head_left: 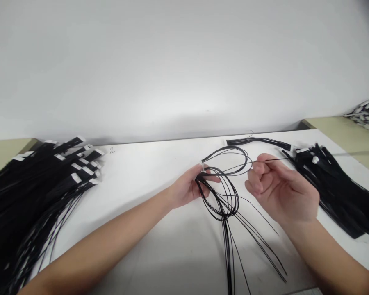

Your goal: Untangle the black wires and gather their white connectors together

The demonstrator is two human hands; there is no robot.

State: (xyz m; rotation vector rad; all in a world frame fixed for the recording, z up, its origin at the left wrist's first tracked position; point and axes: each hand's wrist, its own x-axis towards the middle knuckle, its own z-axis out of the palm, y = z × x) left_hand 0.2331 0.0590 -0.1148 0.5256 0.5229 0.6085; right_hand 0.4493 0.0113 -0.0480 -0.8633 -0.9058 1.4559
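Near the middle of the view, my left hand (189, 186) is closed on a small white connector (202, 165) with many thin black wires (235, 196). The wires curve into loops to the right of the connector, and their loose ends hang toward the table's front. To the right, my right hand (279, 186) pinches one thin black wire between thumb and forefinger. That wire stretches from the loops through the fingertips, with its end pointing right.
A large pile of black wire bundles with white connectors (86, 171) lies at the left of the white table (135, 164). More black bundles (335, 184) lie at the right. One bundle (258, 140) lies near the back edge. A white wall (172, 61) stands behind.
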